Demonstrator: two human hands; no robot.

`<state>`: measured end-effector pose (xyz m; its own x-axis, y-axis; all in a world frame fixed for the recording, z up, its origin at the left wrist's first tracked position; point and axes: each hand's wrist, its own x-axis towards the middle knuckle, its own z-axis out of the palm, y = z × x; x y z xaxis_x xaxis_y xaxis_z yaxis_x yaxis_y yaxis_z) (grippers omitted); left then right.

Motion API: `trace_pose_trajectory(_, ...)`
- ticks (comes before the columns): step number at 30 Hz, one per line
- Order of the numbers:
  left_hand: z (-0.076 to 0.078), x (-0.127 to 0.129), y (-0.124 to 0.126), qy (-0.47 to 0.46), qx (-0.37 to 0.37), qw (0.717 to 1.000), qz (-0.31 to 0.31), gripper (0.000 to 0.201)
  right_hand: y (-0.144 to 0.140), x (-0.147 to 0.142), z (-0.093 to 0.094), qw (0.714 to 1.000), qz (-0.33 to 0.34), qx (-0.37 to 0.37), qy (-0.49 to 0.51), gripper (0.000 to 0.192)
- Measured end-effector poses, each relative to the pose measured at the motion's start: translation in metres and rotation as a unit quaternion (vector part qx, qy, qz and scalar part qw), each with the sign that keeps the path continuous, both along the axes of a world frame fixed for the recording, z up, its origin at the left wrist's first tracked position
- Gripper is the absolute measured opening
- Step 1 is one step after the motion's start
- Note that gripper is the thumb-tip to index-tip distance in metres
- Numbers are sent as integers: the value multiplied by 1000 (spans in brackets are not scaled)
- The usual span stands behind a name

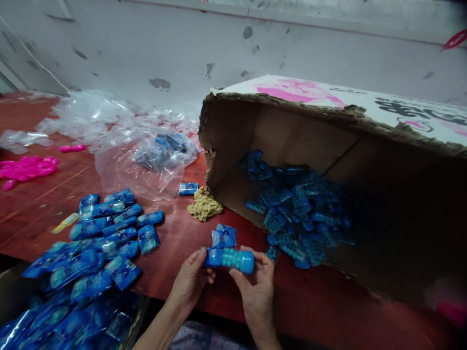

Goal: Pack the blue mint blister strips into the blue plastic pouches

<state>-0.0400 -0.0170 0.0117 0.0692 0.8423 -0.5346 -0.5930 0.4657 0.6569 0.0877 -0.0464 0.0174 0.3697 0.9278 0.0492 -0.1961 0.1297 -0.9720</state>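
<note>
1. Left hand (188,284) closed in a grip on the left end of a blue tube of beads (229,259), thumb on top near the label.
2. Right hand (255,287) closed on the right end of the same tube, fingers under it, thumb along the near side.
3. Tube held level, just above the near edge of the red table (189,228), in front of the open cardboard box.
4. Just behind the tube, lying flat on the table: small blue packet (224,236).
5. Further back, beside the box corner: crumpled yellow cloth (204,205).
6. To the right: cardboard box (237,126) tipped on its side, many blue tubes (295,209) spilled inside.
7. To the left: heap of wrapped blue tubes (105,228), reaching over the table edge.
8. Far left: pink pieces (25,167); behind, clear plastic bags (146,160).
</note>
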Motion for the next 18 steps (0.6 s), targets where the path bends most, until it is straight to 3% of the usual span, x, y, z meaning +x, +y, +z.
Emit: trace_pose_trajectory(18,5,-2,3,14,18,1000,-5,26,-4,-2,-8,997,29,66,-14,43)
